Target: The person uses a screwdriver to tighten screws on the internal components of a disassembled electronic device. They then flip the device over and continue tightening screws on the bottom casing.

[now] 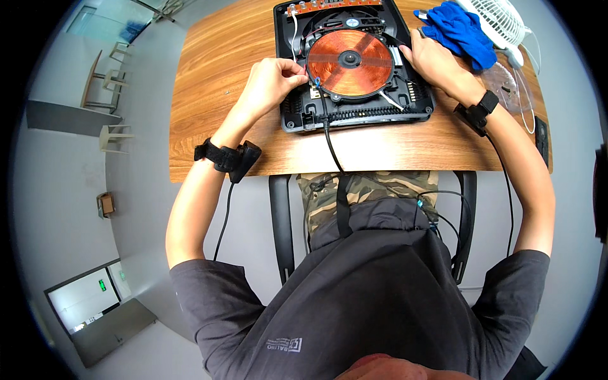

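Observation:
An opened induction cooker (293,117) with a black housing lies on the table in front of me. Its round copper coil (373,69) sits in the middle, with wires and circuit parts around it. At the coil's left edge my left hand (271,83) has thumb and fingers pinched together by small red and blue wire ends; what lies between the fingertips is too small to make out. My right hand (437,62) rests at the housing's right rim, thumb over the edge and fingers curled around it. A black power cord (329,142) runs from the near side toward me.
Right of the cooker lie a blue cloth (461,31), a white fan (500,22) and a clear plastic dish (506,88) with small dark pieces. A dark flat object (541,139) sits at the wooden table's (221,63) right edge. Cables hang from both wristbands.

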Available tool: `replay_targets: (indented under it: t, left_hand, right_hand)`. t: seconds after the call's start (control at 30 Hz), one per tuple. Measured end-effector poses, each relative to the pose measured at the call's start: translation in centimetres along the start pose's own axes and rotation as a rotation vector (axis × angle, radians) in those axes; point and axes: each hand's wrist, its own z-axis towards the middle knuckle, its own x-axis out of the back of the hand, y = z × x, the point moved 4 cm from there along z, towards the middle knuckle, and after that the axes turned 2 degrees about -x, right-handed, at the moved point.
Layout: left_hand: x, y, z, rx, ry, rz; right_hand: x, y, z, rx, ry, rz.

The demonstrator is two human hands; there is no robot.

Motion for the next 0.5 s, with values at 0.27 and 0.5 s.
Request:
replay_targets:
  t: [0.27,0.5]
  left_hand:
    - [-0.41,0.94,-0.12,0.050,0.014,0.100]
    - [-1.00,0.42,0.31,0.083,0.057,0.111]
  right_hand:
    - [-0.59,0.43,0.02,0.012,-0.002,0.005]
    - [-0.39,0.24,-0.07,0.001,0.000,0.019]
